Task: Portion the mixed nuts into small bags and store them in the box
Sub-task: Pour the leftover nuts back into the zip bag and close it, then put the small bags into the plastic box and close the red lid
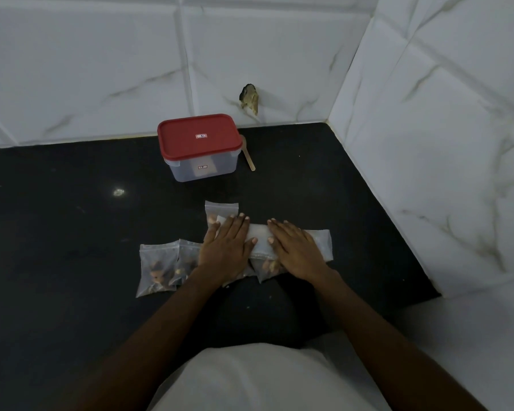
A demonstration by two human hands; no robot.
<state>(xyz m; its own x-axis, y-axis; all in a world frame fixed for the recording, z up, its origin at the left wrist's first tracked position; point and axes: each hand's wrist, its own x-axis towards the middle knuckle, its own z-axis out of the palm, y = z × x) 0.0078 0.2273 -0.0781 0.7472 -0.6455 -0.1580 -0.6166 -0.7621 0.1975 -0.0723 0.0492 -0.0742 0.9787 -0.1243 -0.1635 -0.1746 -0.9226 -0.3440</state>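
- Under both hands, near the middle of the shiny black stone counter [72, 221], lies a flat, milky-white plastic bag [260, 241]. It lies sideways, on top of some of the little bags.
- The left hand [224, 250] and the right hand [296, 252] rest flat on it, palms down and fingers straight. They press. They do not grab anything.
- Two small clear zip bags [156, 269] with brown nuts inside sit just left of the left hand, side by side and touching.
- One more nut bag [220, 209] peeks out behind the left fingers. Another, the front nut bag [266, 266], pokes out from under the white bag, toward the person.
- My guess is that the step now is smoothing the white bag flat or pushing the air out. I cannot tell what is inside it.
- To do it well, push softly and evenly, from the middle out to the ends. A hard push could crack the nuts below or pop a zip open.
- Farther back stands the see-through plastic box [202, 170], with its red lid [198, 136] on top. The lid has to come off before any bags go in.
- A small wooden spoon [249, 160] lies just right of the box, partly behind it.
- White marble-look wall tiles [86, 69] stand behind the counter and along its right side, with a dark broken hole [250, 97] above the spoon.
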